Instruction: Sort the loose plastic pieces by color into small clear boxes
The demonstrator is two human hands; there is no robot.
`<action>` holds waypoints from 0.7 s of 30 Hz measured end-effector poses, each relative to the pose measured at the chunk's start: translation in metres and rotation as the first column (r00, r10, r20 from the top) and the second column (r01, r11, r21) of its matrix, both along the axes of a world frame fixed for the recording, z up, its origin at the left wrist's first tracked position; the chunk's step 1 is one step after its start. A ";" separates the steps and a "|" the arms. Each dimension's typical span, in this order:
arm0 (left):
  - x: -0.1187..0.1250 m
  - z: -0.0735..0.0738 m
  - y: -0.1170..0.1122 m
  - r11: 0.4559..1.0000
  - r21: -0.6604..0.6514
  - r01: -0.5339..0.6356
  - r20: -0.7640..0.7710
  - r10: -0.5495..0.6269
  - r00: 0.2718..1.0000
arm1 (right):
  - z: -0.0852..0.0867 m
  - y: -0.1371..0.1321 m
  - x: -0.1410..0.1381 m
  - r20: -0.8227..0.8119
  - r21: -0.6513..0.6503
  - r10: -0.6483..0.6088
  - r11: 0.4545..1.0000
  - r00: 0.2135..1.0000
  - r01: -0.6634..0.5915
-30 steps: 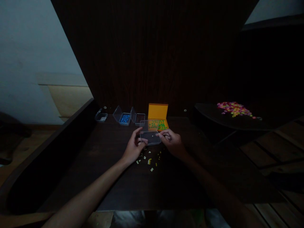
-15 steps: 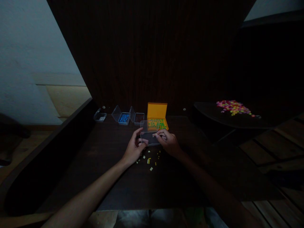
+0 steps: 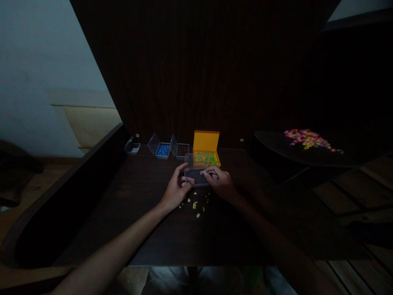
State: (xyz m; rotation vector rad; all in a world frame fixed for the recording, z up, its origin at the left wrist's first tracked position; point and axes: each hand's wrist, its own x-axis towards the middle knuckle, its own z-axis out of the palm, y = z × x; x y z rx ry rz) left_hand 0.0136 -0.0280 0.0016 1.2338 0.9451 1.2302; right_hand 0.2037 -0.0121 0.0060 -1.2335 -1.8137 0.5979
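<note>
Head: clear box [image 3: 194, 173] held; orange box [image 3: 206, 141], green pieces [image 3: 210, 159].

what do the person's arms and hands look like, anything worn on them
The left arm and right arm show no sleeves. The left hand and right hand are ungloved, with slim fingers. Dim light hides finer markings.

Held box [image 3: 194, 175] clear, colourless. Loose pieces [image 3: 194, 206] cream and yellow. Case [image 3: 206, 141] orange-yellow, green bits [image 3: 211, 159] inside. Other contents: blue bricks [image 3: 163, 150], dark reddish-brown bricks [image 3: 183, 151]. Side pile [image 3: 308, 139] mixed pink, red, yellow. Tabletop [image 3: 147, 241] dark brown, faint wood grain. Wall [image 3: 39, 49] grey-blue.
</note>
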 end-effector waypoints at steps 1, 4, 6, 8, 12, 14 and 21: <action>0.000 0.000 0.000 1.000 0.003 0.003 -0.001 -0.003 1.000 | 0.000 0.000 0.001 -0.004 0.000 -0.001 1.000 1.000 0.001; 0.000 0.000 0.000 1.000 0.007 0.012 -0.003 -0.012 1.000 | -0.001 0.000 0.002 0.004 0.005 -0.009 1.000 1.000 0.009; -0.001 0.000 0.000 1.000 0.004 0.012 -0.006 -0.012 1.000 | 0.000 0.000 0.003 0.037 0.022 -0.031 0.999 0.999 0.030; 0.000 0.000 0.000 1.000 0.002 0.006 -0.008 -0.006 1.000 | 0.002 0.000 0.003 0.075 0.073 -0.045 0.997 0.996 0.040; 0.000 0.000 0.000 1.000 0.002 0.004 -0.014 -0.004 1.000 | 0.005 -0.001 0.003 0.116 0.170 0.000 0.985 0.993 -0.020; 0.000 0.000 -0.001 1.000 0.001 0.008 -0.015 -0.008 1.000 | 0.005 0.000 0.004 0.108 0.164 0.022 0.986 0.994 -0.040; 0.000 -0.002 -0.001 1.000 0.004 0.022 -0.033 -0.022 0.999 | 0.003 0.002 0.009 0.117 0.126 0.011 0.992 0.993 -0.025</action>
